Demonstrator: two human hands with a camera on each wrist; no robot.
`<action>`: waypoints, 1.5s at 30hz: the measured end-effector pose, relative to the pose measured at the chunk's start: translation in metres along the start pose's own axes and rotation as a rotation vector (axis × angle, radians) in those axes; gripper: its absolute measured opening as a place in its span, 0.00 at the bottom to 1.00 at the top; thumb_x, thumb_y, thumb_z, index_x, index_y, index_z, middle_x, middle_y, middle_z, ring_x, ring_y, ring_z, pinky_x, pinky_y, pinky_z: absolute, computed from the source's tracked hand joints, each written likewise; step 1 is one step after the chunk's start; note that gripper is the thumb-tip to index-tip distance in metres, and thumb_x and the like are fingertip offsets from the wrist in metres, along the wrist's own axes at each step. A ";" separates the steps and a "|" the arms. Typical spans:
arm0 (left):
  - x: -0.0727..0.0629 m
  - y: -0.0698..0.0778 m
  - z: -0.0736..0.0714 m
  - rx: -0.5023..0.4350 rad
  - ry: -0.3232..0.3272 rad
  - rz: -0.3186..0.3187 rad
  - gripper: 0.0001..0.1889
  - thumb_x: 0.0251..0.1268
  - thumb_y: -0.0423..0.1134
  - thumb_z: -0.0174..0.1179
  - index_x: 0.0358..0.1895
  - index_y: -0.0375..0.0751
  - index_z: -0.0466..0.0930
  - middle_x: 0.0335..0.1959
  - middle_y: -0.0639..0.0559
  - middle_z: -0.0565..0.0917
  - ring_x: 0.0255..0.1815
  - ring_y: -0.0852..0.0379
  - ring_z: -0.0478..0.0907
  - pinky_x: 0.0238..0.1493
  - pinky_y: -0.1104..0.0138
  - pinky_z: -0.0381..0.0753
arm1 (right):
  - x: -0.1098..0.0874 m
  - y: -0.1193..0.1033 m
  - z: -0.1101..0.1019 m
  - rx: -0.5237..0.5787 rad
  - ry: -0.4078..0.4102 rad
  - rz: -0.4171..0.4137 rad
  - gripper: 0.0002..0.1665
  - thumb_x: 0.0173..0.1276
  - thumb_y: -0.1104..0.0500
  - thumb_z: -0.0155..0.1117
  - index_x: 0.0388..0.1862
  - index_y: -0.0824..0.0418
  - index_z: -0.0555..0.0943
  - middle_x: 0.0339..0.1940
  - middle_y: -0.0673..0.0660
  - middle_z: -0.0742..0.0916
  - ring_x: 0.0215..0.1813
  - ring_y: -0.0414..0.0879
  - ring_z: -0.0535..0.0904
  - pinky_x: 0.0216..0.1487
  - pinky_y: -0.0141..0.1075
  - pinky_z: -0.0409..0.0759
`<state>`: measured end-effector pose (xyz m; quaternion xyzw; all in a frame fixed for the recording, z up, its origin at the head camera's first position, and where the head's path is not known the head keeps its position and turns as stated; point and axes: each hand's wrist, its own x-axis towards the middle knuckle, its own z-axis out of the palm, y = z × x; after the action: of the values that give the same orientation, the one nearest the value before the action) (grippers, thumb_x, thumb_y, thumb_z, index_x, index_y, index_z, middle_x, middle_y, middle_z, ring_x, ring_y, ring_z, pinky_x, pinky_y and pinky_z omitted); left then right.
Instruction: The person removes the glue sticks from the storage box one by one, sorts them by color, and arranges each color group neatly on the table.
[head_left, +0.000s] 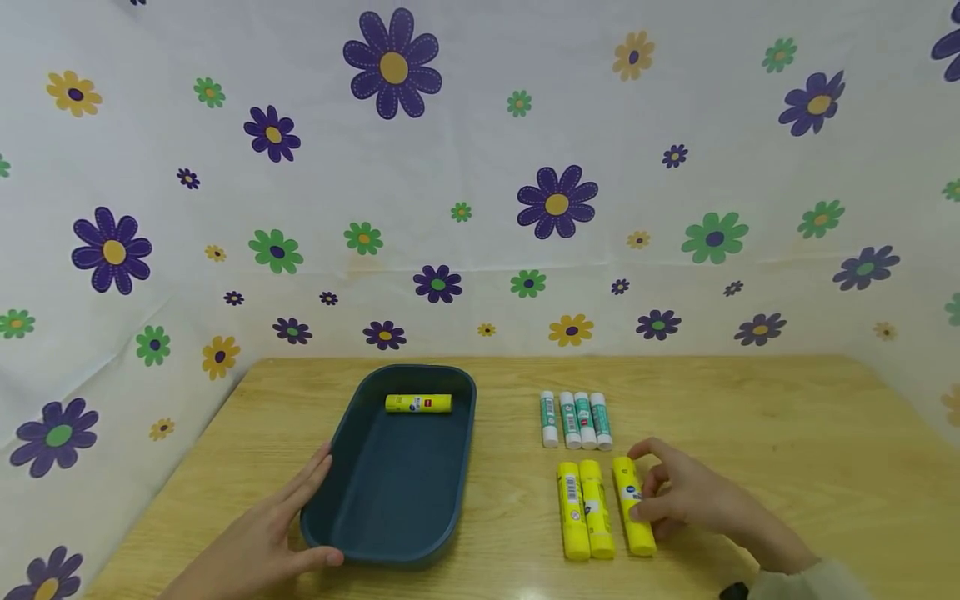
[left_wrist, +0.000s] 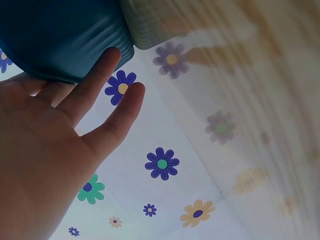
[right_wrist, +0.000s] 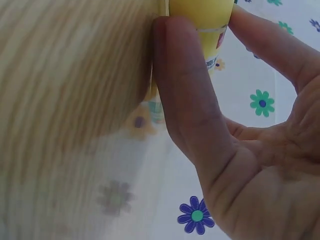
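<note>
My left hand (head_left: 262, 529) rests against the left side of a dark blue tray (head_left: 457, 500), fingers fairly straight along the outer wall and thumb at the near rim. In the left wrist view those fingers (left_wrist: 95, 80) lie by the ribbed wall. One yellow glue stick (head_left: 418, 404) lies crosswise at the tray's far end. On the table, my right hand (head_left: 693, 496) pinches another yellow glue stick (head_left: 626, 483) between thumb and fingers. The right wrist view shows its yellow end (right_wrist: 202, 12) between them. Left of it, two more yellow glue sticks (head_left: 573, 525) lie side by side.
Behind the yellow sticks, several smaller white-and-teal glue sticks (head_left: 583, 417) lie in a row. The wooden table (head_left: 780, 417) ends at a white flower-print cloth (head_left: 480, 150) hanging behind and at both sides. A small black object (head_left: 734, 592) shows by the right sleeve.
</note>
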<state>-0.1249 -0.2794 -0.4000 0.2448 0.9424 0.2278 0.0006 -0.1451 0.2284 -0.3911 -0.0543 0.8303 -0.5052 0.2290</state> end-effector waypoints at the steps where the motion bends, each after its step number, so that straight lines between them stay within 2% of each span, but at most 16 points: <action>1: 0.000 0.000 0.000 0.003 0.002 0.002 0.56 0.56 0.60 0.73 0.80 0.36 0.53 0.82 0.43 0.54 0.72 0.35 0.66 0.57 0.42 0.78 | 0.000 -0.001 0.002 -0.020 0.014 0.002 0.42 0.60 0.68 0.74 0.66 0.75 0.60 0.30 0.58 0.78 0.30 0.50 0.78 0.34 0.44 0.87; 8: -0.002 -0.003 0.002 0.044 0.031 0.059 0.55 0.56 0.59 0.73 0.80 0.35 0.54 0.83 0.50 0.51 0.71 0.38 0.67 0.56 0.46 0.80 | -0.002 -0.002 0.013 -0.122 0.093 0.011 0.40 0.59 0.67 0.76 0.64 0.74 0.64 0.28 0.58 0.79 0.26 0.50 0.79 0.31 0.43 0.86; 15: -0.003 -0.007 0.003 0.070 0.051 0.089 0.55 0.56 0.58 0.73 0.80 0.35 0.54 0.83 0.53 0.49 0.73 0.46 0.65 0.57 0.50 0.81 | -0.004 -0.004 0.014 -0.146 0.084 -0.021 0.40 0.60 0.67 0.76 0.65 0.76 0.64 0.28 0.57 0.79 0.27 0.49 0.79 0.30 0.41 0.86; 18: -0.003 -0.008 0.003 0.078 0.053 0.098 0.55 0.56 0.58 0.73 0.80 0.34 0.54 0.83 0.52 0.49 0.72 0.43 0.67 0.56 0.49 0.82 | -0.003 -0.004 0.014 -0.154 0.066 -0.042 0.40 0.60 0.66 0.76 0.65 0.77 0.64 0.28 0.57 0.79 0.27 0.49 0.79 0.30 0.40 0.86; 20: -0.003 -0.008 0.002 0.072 0.047 0.092 0.56 0.56 0.58 0.73 0.80 0.34 0.54 0.83 0.50 0.50 0.71 0.40 0.67 0.55 0.49 0.82 | -0.002 -0.005 0.015 -0.153 0.051 -0.056 0.40 0.60 0.66 0.76 0.65 0.77 0.64 0.28 0.57 0.79 0.27 0.49 0.79 0.30 0.40 0.87; 27: -0.005 -0.006 0.000 -0.003 -0.006 0.007 0.55 0.57 0.58 0.73 0.81 0.36 0.53 0.83 0.46 0.52 0.73 0.36 0.64 0.58 0.45 0.79 | -0.001 -0.006 0.016 -0.145 0.021 -0.106 0.42 0.62 0.64 0.76 0.67 0.78 0.62 0.30 0.56 0.80 0.28 0.49 0.80 0.30 0.39 0.86; 31: -0.006 -0.006 -0.001 -0.003 0.000 0.008 0.55 0.57 0.58 0.73 0.80 0.35 0.53 0.82 0.44 0.53 0.72 0.35 0.65 0.57 0.44 0.79 | -0.001 -0.006 0.015 -0.136 0.011 -0.148 0.42 0.63 0.64 0.75 0.66 0.80 0.62 0.30 0.56 0.80 0.28 0.50 0.80 0.29 0.39 0.86; 34: -0.006 -0.005 -0.002 0.007 0.010 0.011 0.55 0.57 0.59 0.73 0.80 0.35 0.53 0.82 0.45 0.53 0.72 0.35 0.65 0.57 0.44 0.79 | -0.001 -0.007 0.012 -0.133 -0.002 -0.169 0.40 0.64 0.65 0.73 0.66 0.81 0.62 0.30 0.55 0.82 0.28 0.50 0.81 0.29 0.39 0.86; 38: -0.004 -0.001 -0.002 0.028 0.028 0.027 0.55 0.57 0.61 0.72 0.80 0.36 0.54 0.82 0.43 0.55 0.72 0.37 0.66 0.57 0.45 0.79 | 0.000 -0.014 -0.002 -0.133 0.009 -0.152 0.36 0.68 0.65 0.69 0.65 0.82 0.62 0.32 0.57 0.85 0.29 0.52 0.83 0.31 0.41 0.87; 42: -0.002 0.002 -0.002 0.021 0.026 0.016 0.55 0.57 0.62 0.71 0.80 0.36 0.55 0.81 0.41 0.56 0.73 0.38 0.65 0.59 0.44 0.78 | 0.007 -0.030 -0.022 -0.146 0.060 -0.122 0.32 0.71 0.64 0.66 0.64 0.81 0.64 0.35 0.60 0.86 0.32 0.52 0.83 0.35 0.44 0.88; 45: -0.001 0.003 -0.002 0.010 0.015 0.007 0.55 0.57 0.61 0.72 0.80 0.35 0.55 0.81 0.40 0.56 0.73 0.38 0.64 0.59 0.43 0.77 | 0.016 -0.047 -0.034 -0.154 0.073 -0.131 0.32 0.74 0.61 0.65 0.65 0.81 0.65 0.39 0.64 0.87 0.37 0.55 0.84 0.40 0.47 0.88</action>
<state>-0.1225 -0.2784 -0.3965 0.2463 0.9427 0.2249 -0.0086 -0.1808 0.2286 -0.3424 -0.1075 0.8692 -0.4552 0.1603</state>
